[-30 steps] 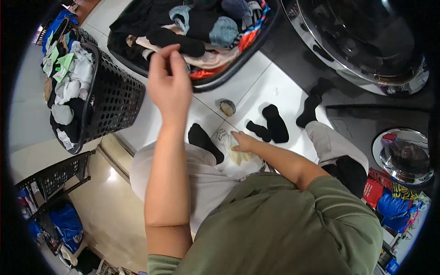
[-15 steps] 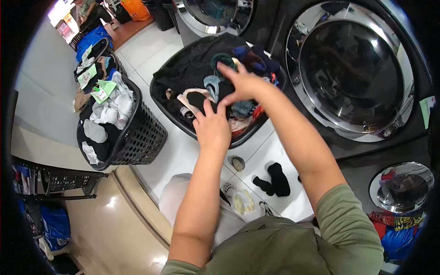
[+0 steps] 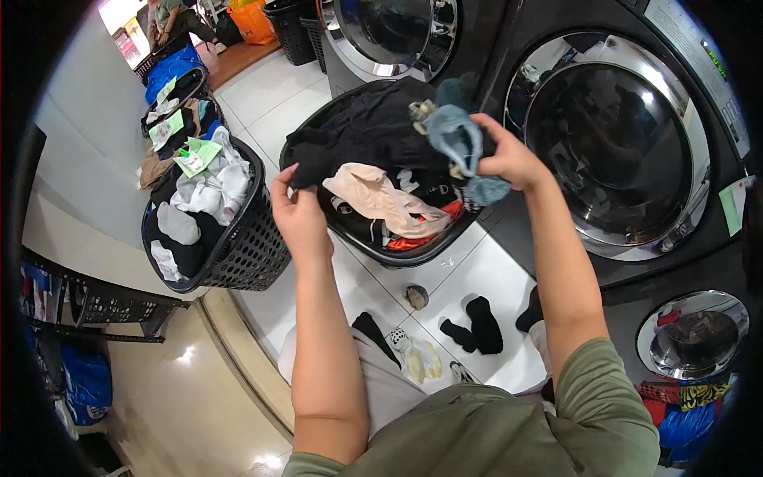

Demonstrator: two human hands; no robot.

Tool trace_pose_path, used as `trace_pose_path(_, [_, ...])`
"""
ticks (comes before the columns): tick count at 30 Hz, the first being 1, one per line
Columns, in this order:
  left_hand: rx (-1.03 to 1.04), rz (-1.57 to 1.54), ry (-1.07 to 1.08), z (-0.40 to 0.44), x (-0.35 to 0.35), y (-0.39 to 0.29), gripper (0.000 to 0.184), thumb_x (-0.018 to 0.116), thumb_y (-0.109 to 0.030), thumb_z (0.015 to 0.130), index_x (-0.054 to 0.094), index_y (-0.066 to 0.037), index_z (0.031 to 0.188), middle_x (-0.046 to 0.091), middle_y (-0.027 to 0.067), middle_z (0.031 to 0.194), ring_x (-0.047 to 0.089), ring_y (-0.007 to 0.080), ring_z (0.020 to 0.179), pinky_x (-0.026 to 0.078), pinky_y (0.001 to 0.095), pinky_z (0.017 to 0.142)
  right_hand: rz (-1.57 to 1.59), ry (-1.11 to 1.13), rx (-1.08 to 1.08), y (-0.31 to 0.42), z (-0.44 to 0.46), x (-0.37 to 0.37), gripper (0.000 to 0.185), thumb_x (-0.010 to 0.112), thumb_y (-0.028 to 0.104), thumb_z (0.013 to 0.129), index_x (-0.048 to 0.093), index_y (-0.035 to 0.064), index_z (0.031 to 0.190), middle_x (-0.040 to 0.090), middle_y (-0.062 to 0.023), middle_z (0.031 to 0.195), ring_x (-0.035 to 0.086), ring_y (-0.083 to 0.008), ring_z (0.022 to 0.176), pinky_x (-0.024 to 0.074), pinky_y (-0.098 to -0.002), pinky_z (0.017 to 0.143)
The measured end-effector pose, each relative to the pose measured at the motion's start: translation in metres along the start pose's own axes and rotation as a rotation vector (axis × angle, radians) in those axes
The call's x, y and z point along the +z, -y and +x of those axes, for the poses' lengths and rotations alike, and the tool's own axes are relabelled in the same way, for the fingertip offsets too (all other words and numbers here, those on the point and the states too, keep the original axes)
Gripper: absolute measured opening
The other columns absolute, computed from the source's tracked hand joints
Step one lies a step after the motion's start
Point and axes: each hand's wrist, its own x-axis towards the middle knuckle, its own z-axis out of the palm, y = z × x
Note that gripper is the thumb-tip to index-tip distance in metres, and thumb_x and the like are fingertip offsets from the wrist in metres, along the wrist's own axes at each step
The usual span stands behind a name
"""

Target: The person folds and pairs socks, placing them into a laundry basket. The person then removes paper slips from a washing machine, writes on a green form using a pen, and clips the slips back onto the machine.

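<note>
My right hand is closed on a bunch of small clothes above the right side of a black laundry basket. In it are a crumpled light-blue garment and a dark green piece. My left hand pinches a piece of black cloth at the basket's left rim. Inside the basket lie a large black garment, a pale peach garment and some red cloth.
A second basket full of clothes with green tags stands to the left. Dark front-loading machines line the right. Black socks and a small rolled item lie on the tiles by my legs. A person sits at the far left.
My hands have moved apart. The right has lifted the light-blue and green pieces up and right; the left has shifted left and taken hold of black cloth. More of the peach garment shows.
</note>
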Motion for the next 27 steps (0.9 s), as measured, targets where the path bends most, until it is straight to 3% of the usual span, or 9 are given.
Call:
trace_pose_path(5, [-0.038,-0.236,0.016,0.002,0.001,0.006,0.02,0.06,-0.004,0.096,0.056,-0.002,0.115,0.059,0.0062,0.116,0.062,0.018,0.104,0.053,0.0322,0.09,0.003,-0.131,-0.133,-0.002,-0.079,-0.031,0.094,0.083,0.005,0.059,0.043,0.0034,0.144,0.059,-0.008,0.128,0.059,-0.0174,0.115,0.0423,-0.0326,0.104])
trace_pose_path(11, [-0.097,-0.13,-0.034,-0.012,0.008,-0.008,0.019,0.053,0.003,0.093,0.055,-0.002,0.111,0.063,0.0092,0.11,0.065,0.019,0.1,0.056,0.0362,0.092,0.75,-0.524,0.037,-0.072,-0.171,-0.008,0.088,0.078,0.015,0.065,0.041,-0.003,0.143,0.058,-0.0185,0.133,0.06,-0.0311,0.119,0.0464,-0.0443,0.107])
trace_pose_path(12, [-0.124,-0.141,-0.041,-0.014,0.008,-0.006,0.021,0.054,0.004,0.091,0.055,-0.003,0.111,0.063,0.0093,0.11,0.065,0.0195,0.1,0.056,0.0363,0.092,0.733,-0.42,-0.128,-0.104,-0.182,-0.013,0.083,0.075,0.015,0.068,0.041,-0.0038,0.142,0.059,-0.0196,0.131,0.061,-0.0331,0.119,0.0467,-0.0464,0.107])
trace_pose_path(14, [-0.164,-0.166,-0.058,-0.015,0.006,-0.002,0.024,0.054,0.007,0.089,0.056,-0.003,0.111,0.064,0.0093,0.11,0.065,0.0204,0.1,0.055,0.0364,0.091,1.048,-0.311,0.102,-0.114,-0.197,-0.007,0.085,0.074,0.011,0.066,0.039,-0.0042,0.143,0.059,-0.0185,0.13,0.061,-0.0328,0.118,0.0482,-0.0434,0.105])
trace_pose_path(18, [-0.118,-0.348,-0.146,-0.012,0.003,-0.006,0.031,0.051,0.01,0.085,0.057,-0.003,0.112,0.064,0.0118,0.113,0.064,0.0242,0.102,0.055,0.0386,0.094,0.559,-0.458,0.403,-0.196,-0.221,0.017,0.077,0.071,0.001,0.071,0.043,0.0068,0.143,0.063,-0.0157,0.121,0.064,-0.0298,0.11,0.0525,-0.0436,0.095])
trace_pose_path(22, [-0.114,-0.499,-0.14,-0.008,-0.008,-0.015,0.043,0.049,0.015,0.078,0.05,-0.004,0.117,0.059,0.0136,0.116,0.061,0.0258,0.107,0.052,0.0391,0.1,0.048,-0.302,0.662,-0.291,-0.235,0.07,0.089,0.085,0.017,0.065,0.043,0.0088,0.143,0.058,-0.0181,0.128,0.061,-0.0317,0.113,0.0499,-0.0394,0.097])
trace_pose_path(24, [-0.174,-0.564,-0.128,-0.008,-0.011,-0.011,0.044,0.048,0.016,0.077,0.05,-0.003,0.117,0.059,0.0143,0.116,0.061,0.0267,0.107,0.052,0.0399,0.101,-0.628,-0.113,0.633,-0.327,-0.237,0.074,0.098,0.09,0.03,0.062,0.042,0.0131,0.146,0.054,-0.0255,0.132,0.058,-0.0392,0.116,0.0482,-0.0431,0.101])
trace_pose_path(25, [-0.207,-0.567,-0.124,-0.009,-0.012,-0.01,0.043,0.05,0.016,0.079,0.049,-0.003,0.118,0.059,0.0146,0.116,0.062,0.0274,0.106,0.053,0.0399,0.101,-0.645,0.022,0.782,-0.313,-0.226,0.07,0.103,0.092,0.039,0.058,0.043,0.0168,0.146,0.046,-0.0317,0.139,0.053,-0.0454,0.122,0.0456,-0.0456,0.104])
trace_pose_path(27, [-0.221,-0.524,-0.104,-0.009,-0.012,-0.007,0.041,0.051,0.015,0.082,0.049,-0.003,0.119,0.059,0.0144,0.116,0.063,0.0274,0.106,0.053,0.0383,0.1,-0.7,-0.124,0.753,-0.287,-0.191,0.043,0.088,0.09,0.037,0.061,0.055,0.0091,0.137,0.06,-0.0295,0.126,0.055,-0.0422,0.124,0.0448,-0.0426,0.105])
